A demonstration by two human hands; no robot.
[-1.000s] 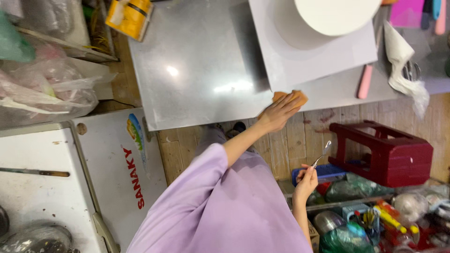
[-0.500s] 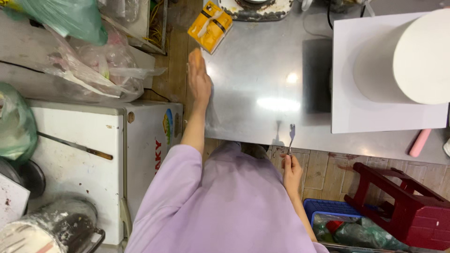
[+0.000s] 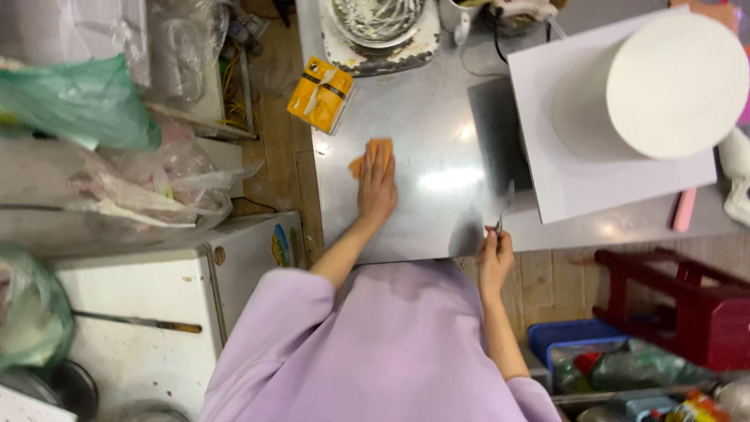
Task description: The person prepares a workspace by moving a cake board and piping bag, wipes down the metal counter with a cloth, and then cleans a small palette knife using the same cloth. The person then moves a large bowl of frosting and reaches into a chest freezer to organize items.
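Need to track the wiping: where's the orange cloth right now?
The orange cloth lies flat under the left hand on the steel table, just below the yellow packet.

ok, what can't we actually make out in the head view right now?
- Orange cloth: mostly under the left hand; its full shape is hidden.
- Slim metal tool in the right hand: too thin to tell its kind.
- Mixing bowl: cut off by the top edge.
- Red stool: runs off the right edge.
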